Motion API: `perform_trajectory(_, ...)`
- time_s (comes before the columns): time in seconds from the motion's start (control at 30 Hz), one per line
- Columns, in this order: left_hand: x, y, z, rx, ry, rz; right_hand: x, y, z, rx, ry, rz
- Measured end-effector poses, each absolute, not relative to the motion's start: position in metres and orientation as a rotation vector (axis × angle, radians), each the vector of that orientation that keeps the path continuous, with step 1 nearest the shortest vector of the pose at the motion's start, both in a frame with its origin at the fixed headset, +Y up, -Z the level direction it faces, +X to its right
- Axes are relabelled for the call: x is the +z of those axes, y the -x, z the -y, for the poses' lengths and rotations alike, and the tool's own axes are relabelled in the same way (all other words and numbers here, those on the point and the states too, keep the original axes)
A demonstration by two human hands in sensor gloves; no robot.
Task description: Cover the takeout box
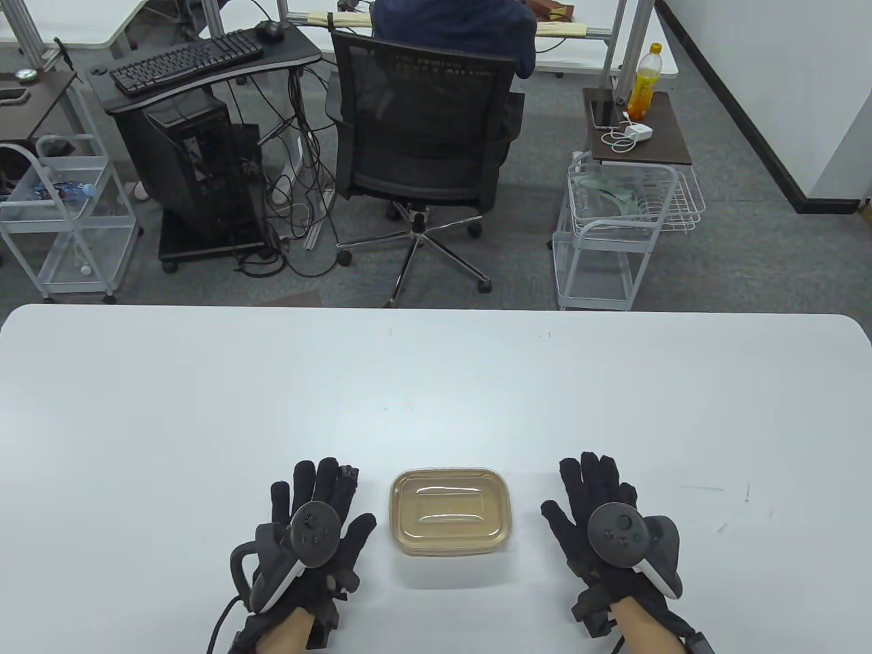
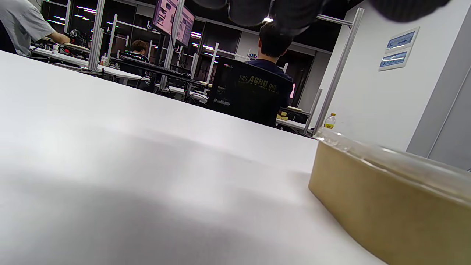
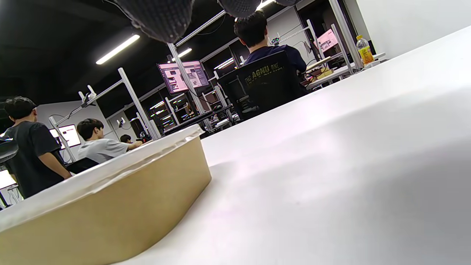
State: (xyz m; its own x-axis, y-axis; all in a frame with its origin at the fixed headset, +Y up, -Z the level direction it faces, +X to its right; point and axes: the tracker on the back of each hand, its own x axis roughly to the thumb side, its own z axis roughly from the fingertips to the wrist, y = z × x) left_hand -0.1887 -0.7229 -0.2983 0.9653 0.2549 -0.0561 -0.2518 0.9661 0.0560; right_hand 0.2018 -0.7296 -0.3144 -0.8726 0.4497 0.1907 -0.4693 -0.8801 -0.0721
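Brown takeout box point(image 1: 450, 510) sits on the white tabletop point(image 1: 436, 395) near the front edge, between the two hands. A clear lid point(image 1: 450, 501) is already on top of it, covering the opening; in the left wrist view the lid point(image 2: 397, 158) shows as a shiny strip along the box's point(image 2: 390, 206) upper rim, and in the right wrist view the same strip point(image 3: 95, 173) runs above the brown wall point(image 3: 110, 217).

Left hand point(image 1: 310, 538) lies flat on the tabletop just left of the box, palm down, fingers point(image 1: 320, 480) spread and straight, gripping nothing, not touching the box. Right hand point(image 1: 610, 524) lies flat just right of the box, fingers point(image 1: 589, 477) spread open too, holding nothing, a gap between it and the box. Tracker on the back of each hand.

Wrist views only catch dark fingertips point(image 2: 290, 14) at the top edge, blurred point(image 3: 162, 16).

Beyond the tabletop: black office chair point(image 1: 422, 129) with a person in dark blue seated facing away, a keyboard point(image 1: 185, 60) on a black desk, white wire carts point(image 1: 616, 225), a yellow bottle point(image 1: 644, 80) on a small side table.
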Motion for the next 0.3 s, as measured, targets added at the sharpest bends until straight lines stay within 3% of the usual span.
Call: perform_trajectory(0.3, -0.2974, 0.1885, 0.7229, 0.253, -0.037, -0.066, -0.3144, -0.2003, 0.7308, 2.663, -0.239, 0.159)
